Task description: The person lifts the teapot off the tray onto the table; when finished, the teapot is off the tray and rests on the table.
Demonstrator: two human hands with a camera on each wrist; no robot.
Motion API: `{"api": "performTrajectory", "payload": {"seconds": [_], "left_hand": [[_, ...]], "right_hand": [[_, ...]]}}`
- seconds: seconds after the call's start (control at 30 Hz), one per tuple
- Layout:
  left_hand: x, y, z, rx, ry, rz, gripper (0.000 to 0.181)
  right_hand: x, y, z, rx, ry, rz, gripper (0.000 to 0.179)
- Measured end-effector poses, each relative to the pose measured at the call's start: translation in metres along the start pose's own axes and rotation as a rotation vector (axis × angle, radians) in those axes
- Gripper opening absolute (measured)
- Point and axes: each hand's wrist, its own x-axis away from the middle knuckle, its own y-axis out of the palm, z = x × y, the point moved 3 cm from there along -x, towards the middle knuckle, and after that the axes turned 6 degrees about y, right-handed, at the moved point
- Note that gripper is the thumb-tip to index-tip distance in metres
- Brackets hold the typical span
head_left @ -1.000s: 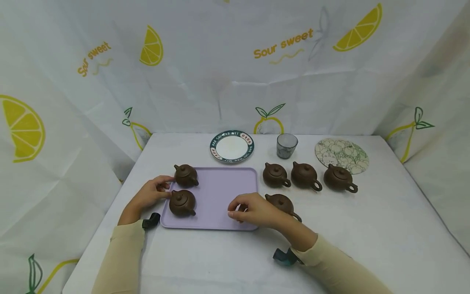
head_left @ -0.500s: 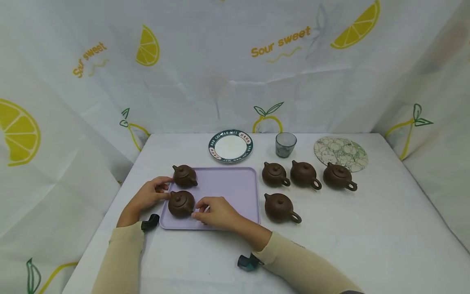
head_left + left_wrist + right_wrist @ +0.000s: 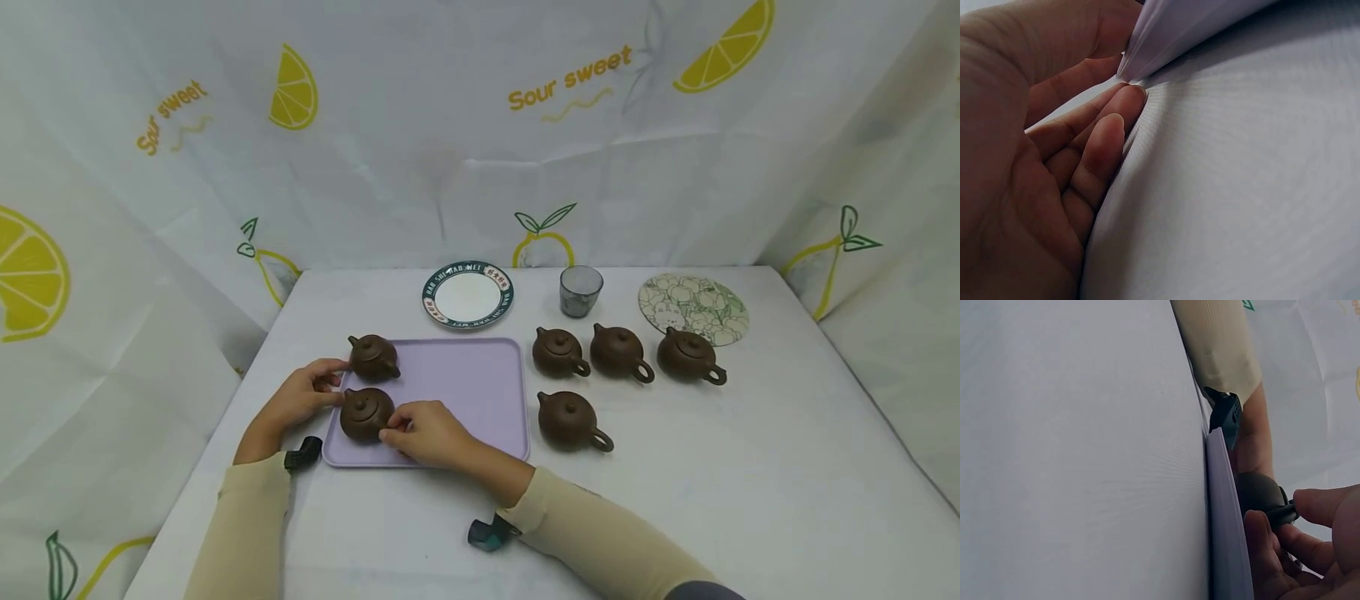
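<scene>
On the lilac tray point(image 3: 457, 400) sit two dark brown teapots, one behind the other at its left end. My right hand point(image 3: 429, 435) pinches the handle of the front teapot point(image 3: 365, 415) between thumb and fingers. In the right wrist view, the thumb and fingers meet around that handle, beside the teapot's round body point(image 3: 1259, 492). My left hand point(image 3: 296, 397) rests at the tray's left edge, thumb beside the front teapot and index finger beside the back teapot point(image 3: 372, 358). The left wrist view shows relaxed fingers point(image 3: 1105, 147) on the white cloth against the tray's rim point(image 3: 1166, 31).
To the tray's right, three brown teapots form a row, including a middle teapot point(image 3: 618, 352), with another teapot point(image 3: 567, 419) in front. Behind stand a green-rimmed plate point(image 3: 467, 295), a grey glass point(image 3: 580, 292) and a round patterned mat point(image 3: 693, 309).
My right hand has moved left across the tray from its right side to the front teapot and taken hold of its handle. The left hand has stayed at the tray's edge.
</scene>
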Motion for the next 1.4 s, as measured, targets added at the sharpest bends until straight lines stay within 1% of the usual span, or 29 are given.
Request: {"api": "performTrajectory", "payload": {"seconds": [0.1,0.2,0.33,0.43,0.53,0.7,0.9,1.13,1.3,1.4], "left_hand": [[0.001,0.000,0.001,-0.004,-0.009,-0.001,0.050],[0.002,0.000,0.001,-0.003,-0.014,-0.002,0.049],[0.002,0.000,0.002,0.009,-0.017,0.002,0.050],[0.001,0.000,0.003,0.014,-0.014,0.005,0.050],[0.001,0.001,0.003,0.011,-0.010,0.005,0.050],[0.002,0.000,0.005,0.008,-0.015,0.009,0.051],[0.001,-0.002,0.005,0.011,-0.005,0.014,0.050],[0.000,-0.002,0.004,0.003,-0.018,0.006,0.050],[0.001,-0.002,0.003,0.008,-0.023,0.004,0.050],[0.001,-0.001,-0.004,0.012,-0.026,0.007,0.050]], "right_hand": [[-0.001,0.003,0.000,-0.011,0.008,-0.001,0.015],[-0.002,0.005,0.000,-0.071,0.025,-0.001,0.016],[-0.002,0.009,0.001,-0.149,0.053,0.005,0.021],[-0.003,0.011,0.002,-0.161,0.065,0.030,0.023],[-0.003,0.011,0.005,-0.187,0.079,0.056,0.021],[-0.003,0.010,0.008,-0.218,0.096,0.068,0.019],[0.000,0.000,0.005,-0.203,0.087,0.087,0.019],[0.008,-0.015,0.005,-0.172,0.084,0.121,0.015],[0.017,-0.029,0.006,-0.206,0.078,0.133,0.013],[0.022,-0.039,0.007,-0.236,0.073,0.135,0.014]]}}
